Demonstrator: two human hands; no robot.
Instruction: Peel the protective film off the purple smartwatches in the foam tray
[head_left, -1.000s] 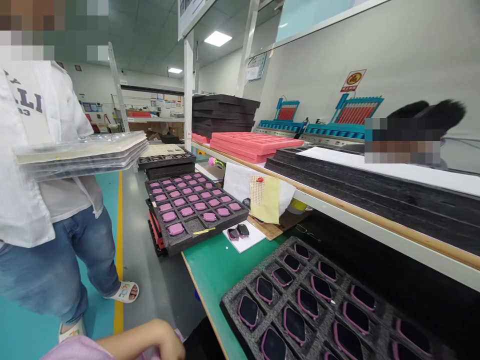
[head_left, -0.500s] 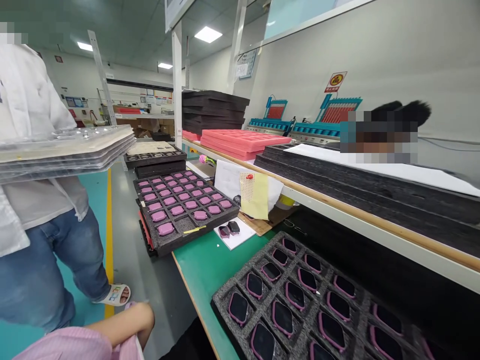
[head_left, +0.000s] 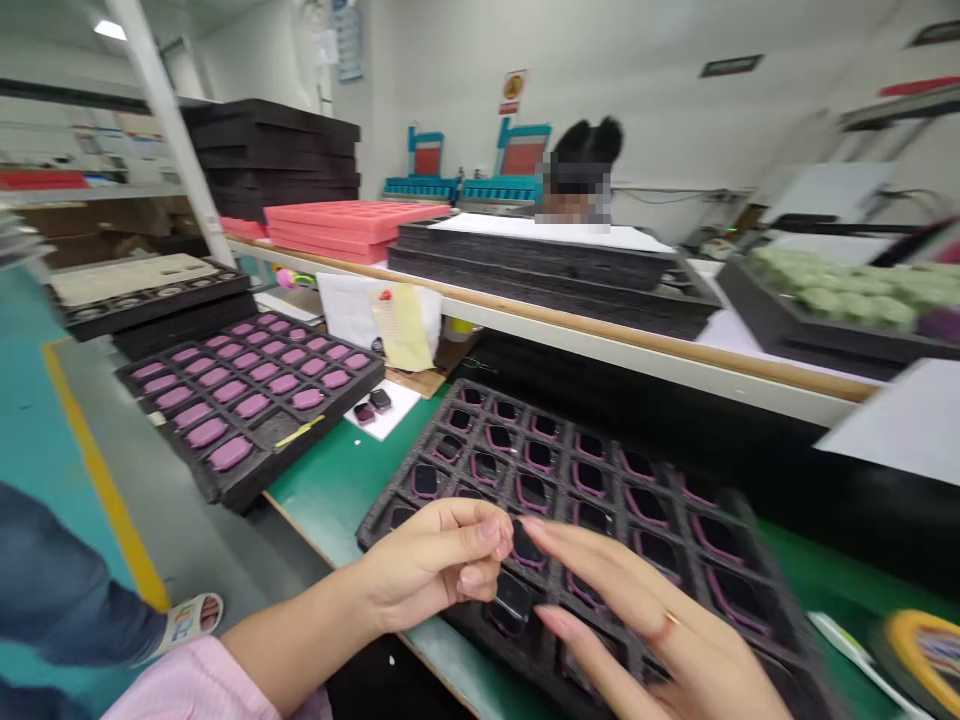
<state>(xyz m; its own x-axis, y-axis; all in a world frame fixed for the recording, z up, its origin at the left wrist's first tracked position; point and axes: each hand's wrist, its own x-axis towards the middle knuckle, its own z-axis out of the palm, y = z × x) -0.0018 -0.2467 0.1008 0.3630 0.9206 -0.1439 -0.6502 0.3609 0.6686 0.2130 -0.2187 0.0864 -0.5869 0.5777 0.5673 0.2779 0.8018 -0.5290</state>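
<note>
A black foam tray lies on the green bench in front of me, its pockets filled with dark watch bodies in pink rims. My left hand hovers at the tray's near edge with its fingers curled in a pinch, the tips beside one watch body. Whether it grips anything is hidden. My right hand, wearing a ring, is spread flat and open just above the tray's near rows, touching nothing I can make out. The frame is blurred by motion.
At the left stands a second foam tray of pink pieces, with two loose pieces on white paper beside it. A wooden-edged shelf carries black and pink foam stacks. Another person's leg and sandal are at left; a yellow roll at lower right.
The view has swung right and down. Both my hands have come up over the near tray. The person carrying clear trays has slipped almost out of view at the left.
</note>
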